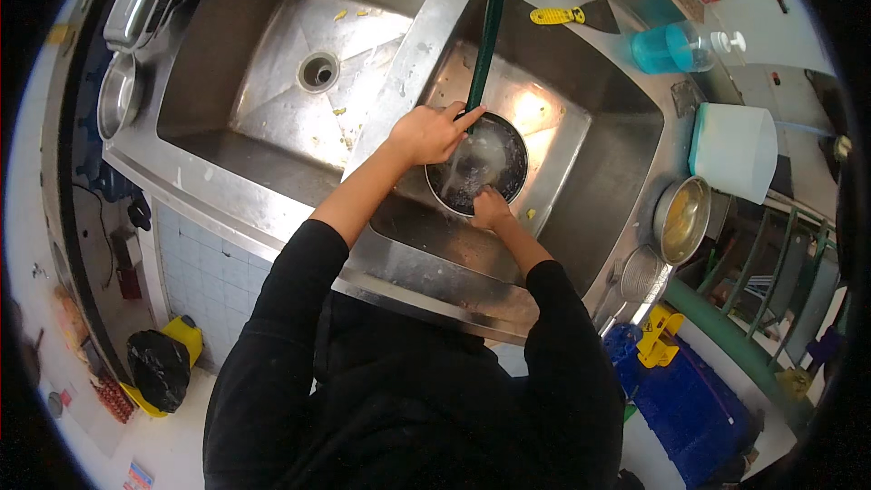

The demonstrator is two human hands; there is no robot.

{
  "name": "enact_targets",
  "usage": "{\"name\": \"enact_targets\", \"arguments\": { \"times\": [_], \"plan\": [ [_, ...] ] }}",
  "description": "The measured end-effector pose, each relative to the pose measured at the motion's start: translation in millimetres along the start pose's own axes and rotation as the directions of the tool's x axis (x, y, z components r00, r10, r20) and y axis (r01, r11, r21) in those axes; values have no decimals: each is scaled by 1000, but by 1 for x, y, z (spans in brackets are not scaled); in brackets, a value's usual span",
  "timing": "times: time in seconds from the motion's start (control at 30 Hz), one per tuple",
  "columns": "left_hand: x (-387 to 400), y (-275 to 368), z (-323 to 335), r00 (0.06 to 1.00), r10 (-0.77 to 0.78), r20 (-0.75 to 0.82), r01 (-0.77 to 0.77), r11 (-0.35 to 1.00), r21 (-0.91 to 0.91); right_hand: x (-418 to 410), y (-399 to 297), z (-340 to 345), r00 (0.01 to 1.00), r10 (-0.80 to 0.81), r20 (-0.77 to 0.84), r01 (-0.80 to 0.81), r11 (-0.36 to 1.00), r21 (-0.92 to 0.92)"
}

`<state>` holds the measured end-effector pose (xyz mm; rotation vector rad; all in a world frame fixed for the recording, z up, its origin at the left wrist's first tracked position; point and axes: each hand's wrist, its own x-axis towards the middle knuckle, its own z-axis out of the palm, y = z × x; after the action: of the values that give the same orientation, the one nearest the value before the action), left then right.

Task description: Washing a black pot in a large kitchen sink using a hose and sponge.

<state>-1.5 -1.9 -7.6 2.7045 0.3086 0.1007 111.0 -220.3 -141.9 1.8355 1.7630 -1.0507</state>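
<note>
My left hand [430, 134] grips the lower end of a green hose [491, 34], its fingers wrapped near the outlet. Water runs from it into a round, dark-looking metal pan [517, 180] in the right sink basin [612, 170]. Bubbles and cloudy water partly hide the pan's inside. My right hand [490, 207] is curled over the pan's near rim, opposite the hose; its fingertips are hidden.
The left basin [238, 92] has yellow food scraps around its drain [318, 73]. Along the right ledge are a yellow-handled scraper [565, 15], a blue soap pump bottle [663, 49], a white plastic container [735, 150], a metal bowl [682, 220] and a wire strainer [643, 274].
</note>
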Motion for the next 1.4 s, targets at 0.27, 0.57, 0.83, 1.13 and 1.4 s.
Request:
{"name": "enact_targets", "arguments": {
  "times": [0.27,0.57,0.83,1.13,1.4],
  "plan": [
    [1,0,3,999,-15,48,15,1000,0,2,-3,-2,998,51,24,-51,998,30],
    [0,0,1,1000,0,20,0,1000,6,6,-11,0,994,105,-15,-103,989,104],
    [2,3,-1,1000,12,18,-12,1000,17,14,-7,35,964,126,-233,-80,977,197],
    [0,1,-1,1000,-5,17,5,1000,-15,35,-34,23,978,65,-200,-36,988,149],
    [1,2,0,1000,-1,9,0,1000,3,58,-79,-7,966,231,-114,-172,908,383]
  ]
}}
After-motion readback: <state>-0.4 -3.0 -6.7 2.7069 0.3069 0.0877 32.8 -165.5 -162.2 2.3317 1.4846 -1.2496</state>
